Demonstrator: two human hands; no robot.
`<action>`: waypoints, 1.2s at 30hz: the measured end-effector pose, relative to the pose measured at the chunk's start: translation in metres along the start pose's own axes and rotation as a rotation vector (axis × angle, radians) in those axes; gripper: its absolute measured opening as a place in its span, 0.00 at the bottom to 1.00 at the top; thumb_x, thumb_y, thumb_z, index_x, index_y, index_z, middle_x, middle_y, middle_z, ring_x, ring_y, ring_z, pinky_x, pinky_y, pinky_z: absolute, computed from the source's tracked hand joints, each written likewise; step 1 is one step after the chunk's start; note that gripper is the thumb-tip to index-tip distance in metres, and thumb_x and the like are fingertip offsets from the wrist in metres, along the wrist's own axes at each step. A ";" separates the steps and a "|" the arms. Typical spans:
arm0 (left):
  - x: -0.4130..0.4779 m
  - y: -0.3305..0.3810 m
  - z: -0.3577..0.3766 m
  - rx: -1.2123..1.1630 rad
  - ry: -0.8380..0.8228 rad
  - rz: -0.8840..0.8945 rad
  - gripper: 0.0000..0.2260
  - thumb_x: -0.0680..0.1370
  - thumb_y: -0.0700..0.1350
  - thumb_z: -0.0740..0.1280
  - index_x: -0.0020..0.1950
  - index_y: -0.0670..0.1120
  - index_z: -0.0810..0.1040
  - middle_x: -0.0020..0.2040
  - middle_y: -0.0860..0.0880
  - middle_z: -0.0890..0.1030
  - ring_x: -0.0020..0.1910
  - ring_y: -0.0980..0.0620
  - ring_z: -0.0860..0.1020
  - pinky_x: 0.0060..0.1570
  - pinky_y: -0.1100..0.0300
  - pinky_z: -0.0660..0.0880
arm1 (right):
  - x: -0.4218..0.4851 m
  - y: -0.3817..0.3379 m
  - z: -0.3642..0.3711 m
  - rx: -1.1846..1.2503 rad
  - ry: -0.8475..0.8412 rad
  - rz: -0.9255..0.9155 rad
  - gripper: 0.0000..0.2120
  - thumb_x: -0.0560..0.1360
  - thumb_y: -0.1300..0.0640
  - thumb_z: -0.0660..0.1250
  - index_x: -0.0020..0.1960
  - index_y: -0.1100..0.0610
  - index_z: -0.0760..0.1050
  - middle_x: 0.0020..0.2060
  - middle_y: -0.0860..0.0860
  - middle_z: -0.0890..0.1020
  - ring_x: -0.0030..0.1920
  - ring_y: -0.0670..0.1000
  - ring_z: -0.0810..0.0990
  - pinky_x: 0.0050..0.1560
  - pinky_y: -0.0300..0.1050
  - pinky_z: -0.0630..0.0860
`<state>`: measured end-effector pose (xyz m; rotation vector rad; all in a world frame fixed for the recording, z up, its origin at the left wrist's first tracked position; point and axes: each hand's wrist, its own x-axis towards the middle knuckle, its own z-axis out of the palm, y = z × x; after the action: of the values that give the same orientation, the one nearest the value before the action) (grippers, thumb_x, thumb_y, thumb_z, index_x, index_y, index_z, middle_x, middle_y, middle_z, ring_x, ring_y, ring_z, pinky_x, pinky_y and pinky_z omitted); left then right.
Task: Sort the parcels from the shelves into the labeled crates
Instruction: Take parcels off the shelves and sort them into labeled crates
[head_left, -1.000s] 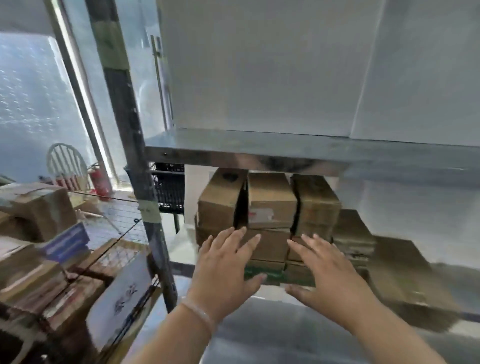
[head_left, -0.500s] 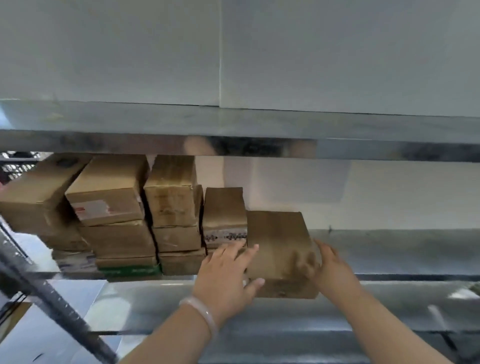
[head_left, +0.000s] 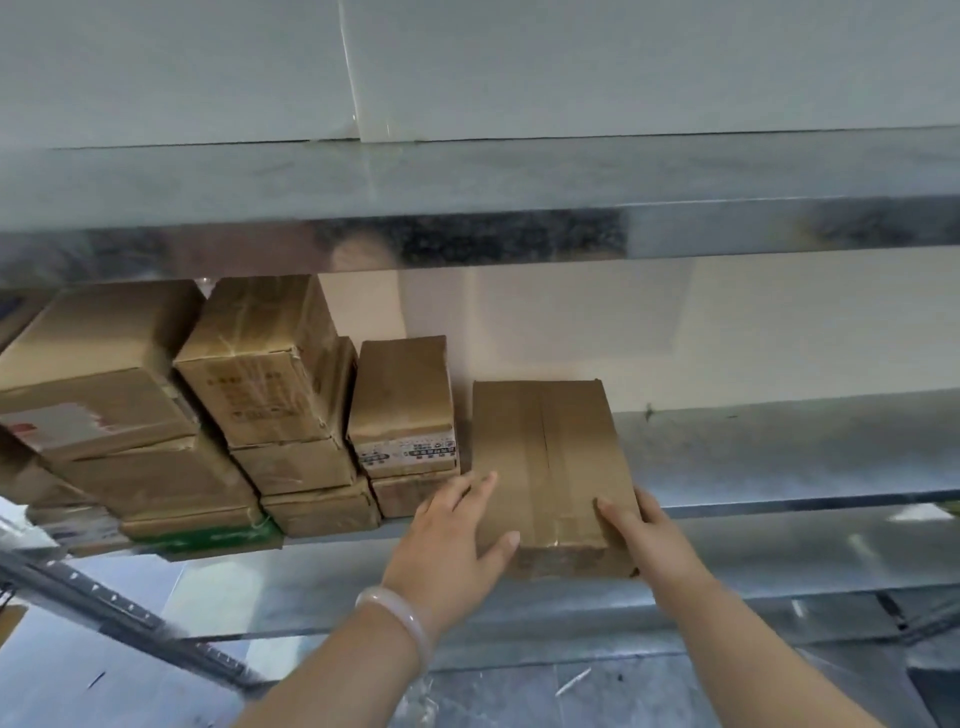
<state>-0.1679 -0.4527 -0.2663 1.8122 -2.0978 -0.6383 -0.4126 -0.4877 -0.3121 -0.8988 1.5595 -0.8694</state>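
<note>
A taped brown cardboard parcel (head_left: 550, 457) lies on the metal shelf (head_left: 779, 457), its near end jutting past the shelf's front edge. My left hand (head_left: 457, 540) grips its left side, thumb across the front corner. My right hand (head_left: 636, 530) grips its right side, thumb on top. To the left stand stacks of other cardboard parcels (head_left: 260, 410), some with printed labels, and a smaller labelled stack (head_left: 402, 415) sits right beside the held parcel.
The upper metal shelf (head_left: 467, 208) hangs low over the parcels. The shelf to the right of the held parcel is bare metal. A perforated steel upright (head_left: 119, 618) crosses the lower left. Grey floor lies below.
My view swung right from the shelf's left post. Both hands went from hovering before the stacks to gripping the rightmost parcel, which has slid toward me over the shelf edge.
</note>
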 end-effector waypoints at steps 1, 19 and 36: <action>-0.001 0.003 0.001 -0.040 -0.006 -0.004 0.32 0.79 0.64 0.60 0.79 0.60 0.51 0.79 0.57 0.54 0.78 0.52 0.54 0.74 0.56 0.56 | -0.011 0.002 -0.005 0.035 0.006 -0.023 0.19 0.75 0.44 0.70 0.64 0.41 0.71 0.52 0.42 0.82 0.52 0.47 0.81 0.45 0.45 0.77; -0.126 0.000 -0.081 -0.490 0.146 0.109 0.35 0.76 0.55 0.70 0.72 0.72 0.51 0.79 0.55 0.55 0.77 0.56 0.54 0.70 0.61 0.56 | -0.198 -0.034 0.014 0.382 -0.119 -0.245 0.35 0.64 0.41 0.73 0.69 0.46 0.71 0.62 0.52 0.81 0.60 0.53 0.81 0.64 0.57 0.73; -0.312 -0.080 -0.181 -0.502 0.386 -0.025 0.56 0.59 0.79 0.66 0.79 0.62 0.42 0.74 0.70 0.47 0.74 0.60 0.56 0.71 0.57 0.65 | -0.373 -0.072 0.220 -0.104 -0.306 -0.642 0.36 0.58 0.31 0.72 0.59 0.20 0.55 0.55 0.25 0.72 0.56 0.32 0.72 0.45 0.32 0.70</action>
<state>0.0403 -0.1788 -0.1320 1.5292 -1.5017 -0.6817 -0.1400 -0.2027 -0.1186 -1.5750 1.0613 -1.0345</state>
